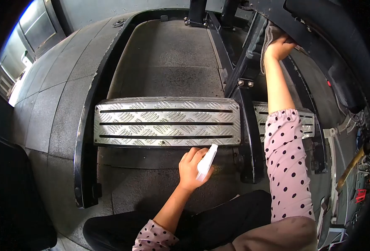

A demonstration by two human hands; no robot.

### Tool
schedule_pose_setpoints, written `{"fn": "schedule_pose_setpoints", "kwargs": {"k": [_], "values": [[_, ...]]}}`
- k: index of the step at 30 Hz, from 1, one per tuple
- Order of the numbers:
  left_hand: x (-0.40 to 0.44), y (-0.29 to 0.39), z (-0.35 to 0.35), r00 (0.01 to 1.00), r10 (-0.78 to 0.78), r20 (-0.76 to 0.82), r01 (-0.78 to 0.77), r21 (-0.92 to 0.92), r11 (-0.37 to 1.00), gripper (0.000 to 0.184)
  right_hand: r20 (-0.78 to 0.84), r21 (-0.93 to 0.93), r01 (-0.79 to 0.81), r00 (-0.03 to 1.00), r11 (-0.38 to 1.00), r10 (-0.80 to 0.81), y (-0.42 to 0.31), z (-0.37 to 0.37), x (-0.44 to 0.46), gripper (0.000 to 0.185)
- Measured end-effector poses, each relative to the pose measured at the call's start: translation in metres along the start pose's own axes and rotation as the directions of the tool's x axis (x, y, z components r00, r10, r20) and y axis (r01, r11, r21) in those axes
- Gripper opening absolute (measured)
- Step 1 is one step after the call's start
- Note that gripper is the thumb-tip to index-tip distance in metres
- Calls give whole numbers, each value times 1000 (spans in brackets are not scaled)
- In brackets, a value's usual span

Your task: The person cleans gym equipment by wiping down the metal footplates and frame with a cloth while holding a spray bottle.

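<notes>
My left hand (pixel 189 167) is closed around a spray bottle (pixel 207 162) whose white sprayer head points up and away from me. Most of the bottle's body is hidden under the hand. It is held just in front of the near edge of a silver diamond-plate footplate (pixel 168 116) with three dark slots. Farther off at the upper right, my right hand (pixel 279 48) grips a grey-brown cloth (pixel 269 42). The cloth lies against a black metal upright (pixel 251 54) of the gym machine, under a dark slanted beam (pixel 295 19). Some fingers are hidden there.
A black floor frame (pixel 98 79) curves round the footplate's left side. A second slotted plate (pixel 308 122) sits behind my right arm. Dark rubber tiles (pixel 47 113) cover the floor. Tools and a red item (pixel 361 195) lie at the far right.
</notes>
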State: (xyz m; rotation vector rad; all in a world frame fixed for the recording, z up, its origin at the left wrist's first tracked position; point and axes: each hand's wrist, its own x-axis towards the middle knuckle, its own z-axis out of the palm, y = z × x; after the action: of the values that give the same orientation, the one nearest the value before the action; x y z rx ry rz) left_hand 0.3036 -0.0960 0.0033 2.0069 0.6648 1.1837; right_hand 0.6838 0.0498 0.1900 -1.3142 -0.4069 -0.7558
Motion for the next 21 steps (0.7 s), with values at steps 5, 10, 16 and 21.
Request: {"fn": "schedule_pose_setpoints", "kwargs": {"k": [5, 10, 16, 21], "values": [[1, 2, 0, 1000, -7, -13, 7, -5, 1000, 41, 49, 38, 105, 993, 994, -107, 10, 1, -8, 64], [0, 0, 2, 1000, 14, -21, -14, -8, 1000, 40, 244, 88, 283, 923, 955, -296, 36, -8, -7, 104], [-4, -3, 4, 999, -32, 13, 32, -8, 999, 45, 386, 236, 20, 916, 972, -113, 28, -22, 10, 86], [-5, -4, 4, 999, -50, 17, 50, 5, 999, 45, 267, 313, -36, 962, 949, -52, 30, -21, 11, 45]]}}
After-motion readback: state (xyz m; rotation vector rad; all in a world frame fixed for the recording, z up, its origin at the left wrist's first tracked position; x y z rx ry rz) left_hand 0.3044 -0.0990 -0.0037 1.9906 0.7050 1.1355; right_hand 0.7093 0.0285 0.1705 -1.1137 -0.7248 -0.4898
